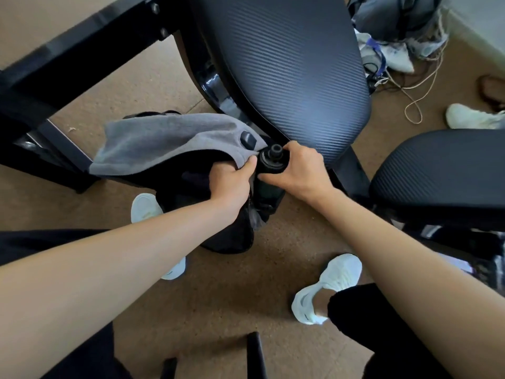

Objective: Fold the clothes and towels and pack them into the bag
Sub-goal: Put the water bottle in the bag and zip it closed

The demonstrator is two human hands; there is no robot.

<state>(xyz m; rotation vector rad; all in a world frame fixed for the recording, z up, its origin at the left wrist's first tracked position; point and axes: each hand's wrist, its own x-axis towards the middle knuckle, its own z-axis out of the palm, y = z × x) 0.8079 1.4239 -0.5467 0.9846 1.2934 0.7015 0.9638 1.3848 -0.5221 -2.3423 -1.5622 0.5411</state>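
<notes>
Head view looks down on a black bag (226, 233) that stands on the brown floor (232, 302) at the middle of the frame, just below the front edge of a ribbed black chair seat (287, 64). A grey towel (164, 143) lies draped over the bag's top and hangs off toward the left. The left hand (232, 184) has its fingers curled round the towel's right edge, thumb on top; how much of the bag's rim it also grips cannot be told. The right hand (303, 170) wraps thumb and fingers round the top of a dark bottle (273, 158) that stands upright against the bag's right side. White shoes (328, 288) rest on the floor in the lower half, and a second chair (442, 170) sits at the right edge.
</notes>
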